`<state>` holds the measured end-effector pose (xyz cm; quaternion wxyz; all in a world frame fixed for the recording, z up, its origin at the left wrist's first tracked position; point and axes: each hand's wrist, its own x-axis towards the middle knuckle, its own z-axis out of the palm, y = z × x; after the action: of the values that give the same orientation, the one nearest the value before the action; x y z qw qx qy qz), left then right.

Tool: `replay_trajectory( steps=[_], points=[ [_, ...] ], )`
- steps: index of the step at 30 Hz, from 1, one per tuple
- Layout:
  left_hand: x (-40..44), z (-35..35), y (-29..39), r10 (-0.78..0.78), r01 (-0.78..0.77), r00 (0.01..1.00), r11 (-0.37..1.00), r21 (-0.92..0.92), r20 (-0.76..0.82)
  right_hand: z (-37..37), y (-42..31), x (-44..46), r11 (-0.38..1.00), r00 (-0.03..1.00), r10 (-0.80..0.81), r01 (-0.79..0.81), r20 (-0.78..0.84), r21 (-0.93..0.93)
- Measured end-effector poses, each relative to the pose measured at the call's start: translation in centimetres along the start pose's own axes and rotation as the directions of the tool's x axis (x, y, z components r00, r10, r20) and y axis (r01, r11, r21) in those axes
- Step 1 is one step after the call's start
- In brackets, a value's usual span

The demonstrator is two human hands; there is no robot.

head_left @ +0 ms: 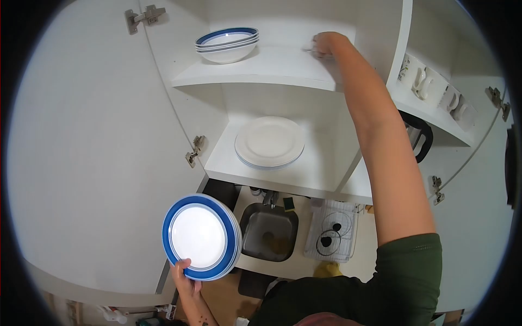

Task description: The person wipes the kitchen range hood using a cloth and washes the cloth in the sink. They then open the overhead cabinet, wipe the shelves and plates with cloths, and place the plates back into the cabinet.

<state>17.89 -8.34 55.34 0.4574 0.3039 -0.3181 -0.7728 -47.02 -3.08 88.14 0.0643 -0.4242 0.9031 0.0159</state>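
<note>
My left hand (186, 276) grips the lower edge of a stack of blue-rimmed white plates (198, 236), thumb on the top plate. The stack is held up in front of the cabinet, left of the sink. My right hand (324, 44) reaches onto the upper shelf at its right side; its fingers are bent together, and a small pale thing at the fingertips is too unclear to name. Stacked blue-rimmed bowls (227, 44) sit on the same shelf, further left. On the shelf below lies a stack with a white plate (270, 141) on top.
Open cabinet doors (92, 146) flank the shelves. White mugs (421, 81) stand on the right shelf, above a black-handled item (425, 142). Below are a sink (270, 233), a faucet (270, 199), a sponge (289, 204) and a dish rack (330, 231) with glass lids.
</note>
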Motion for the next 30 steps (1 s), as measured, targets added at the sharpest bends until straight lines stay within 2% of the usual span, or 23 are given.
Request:
replay_trajectory(
  steps=[1, 3, 5, 7, 9, 10, 11, 12, 13, 15, 17, 19, 21, 23, 25, 26, 28, 30],
  points=[
    [-0.5, 0.0, 0.3, -0.013, 0.012, 1.000, 1.000, 0.021, 0.023, 2.3, -5.0, -3.2, 0.970, 0.959, 0.037, -0.102, -0.281, -0.222],
    [-0.7, -0.5, 0.1, -0.022, 0.019, 0.999, 0.999, 0.050, 0.047, 3.0, -9.7, -5.2, 0.994, 0.938, -0.112, 0.106, -0.327, -0.037],
    [0.0, -1.3, -0.8, -0.002, 0.001, 1.000, 0.999, 0.044, 0.029, 2.9, -14.4, -9.0, 0.991, 0.945, -0.130, 0.128, -0.301, -0.026],
    [0.0, 0.0, -1.1, 0.025, -0.026, 0.999, 0.999, 0.028, 0.024, 3.8, -16.6, -13.6, 0.961, 0.905, -0.270, 0.276, -0.329, -0.028],
    [0.4, 1.0, -1.5, 0.022, -0.020, 0.998, 0.999, -0.025, 0.057, 4.4, -17.3, -16.9, 0.904, 0.837, -0.426, 0.406, -0.343, -0.131],
    [0.4, 1.6, -1.2, -0.018, 0.018, 0.996, 1.000, -0.001, 0.085, 3.3, -17.0, -18.0, 0.907, 0.841, -0.420, 0.397, -0.341, -0.137],
    [0.8, 2.1, -1.4, -0.024, 0.024, 0.996, 1.000, -0.006, 0.092, 2.0, -16.5, -19.4, 0.803, 0.797, -0.581, 0.594, -0.164, 0.046],
    [1.2, 2.5, -1.4, -0.027, 0.029, 0.993, 0.999, -0.015, 0.119, 0.9, -16.0, -20.3, 0.650, 0.679, -0.734, 0.712, -0.023, 0.267],
    [1.6, 3.0, -1.3, -0.027, 0.031, 0.989, 0.999, -0.024, 0.147, -0.1, -15.4, -20.4, 0.617, 0.706, -0.706, 0.651, -0.055, 0.443],
    [2.0, 4.5, -1.1, -0.034, 0.039, 0.983, 0.999, -0.023, 0.178, -2.4, -14.0, -18.6, 0.632, 0.758, -0.562, 0.652, -0.331, 0.419],
    [2.5, 5.7, -1.1, -0.011, 0.019, 0.980, 0.999, -0.038, 0.200, -3.5, -13.0, -17.1, 0.824, 0.863, -0.316, 0.455, -0.394, 0.336],
    [3.1, 7.3, -1.1, -0.002, 0.015, 0.977, 0.998, -0.057, 0.211, -1.8, -12.6, -13.3, 0.926, 0.819, -0.275, 0.366, -0.504, 0.089],
    [3.5, 9.9, -0.4, -0.015, 0.031, 0.958, 0.998, -0.051, 0.287, 1.2, -10.2, -8.3, 0.949, 0.843, -0.315, 0.289, -0.437, -0.126],
    [3.9, 12.3, 0.6, -0.038, 0.058, 0.936, 0.997, -0.046, 0.349, 2.9, -6.8, -5.0, 0.962, 0.816, -0.272, 0.231, -0.509, -0.145],
    [4.3, 14.4, 1.6, -0.022, 0.043, 0.928, 0.998, -0.049, 0.373, 3.2, -3.5, -3.9, 0.992, 0.870, 0.033, -0.088, -0.492, -0.088],
    [3.9, 16.3, 2.6, 0.005, 0.019, 0.923, 0.998, -0.060, 0.386, 3.2, -2.4, -4.0, 0.992, 0.873, 0.034, -0.087, -0.486, -0.086],
    [4.9, 18.6, 3.7, 0.039, 0.001, 0.905, 0.996, -0.094, 0.423, 3.4, -1.0, -4.6, 0.924, 0.881, 0.323, -0.372, -0.345, -0.085],
    [6.3, 21.4, 4.8, 0.074, -0.021, 0.866, 0.993, -0.113, 0.495, 3.3, -3.6, -7.3, 0.928, 0.897, 0.308, -0.356, -0.318, -0.106]
  ],
)
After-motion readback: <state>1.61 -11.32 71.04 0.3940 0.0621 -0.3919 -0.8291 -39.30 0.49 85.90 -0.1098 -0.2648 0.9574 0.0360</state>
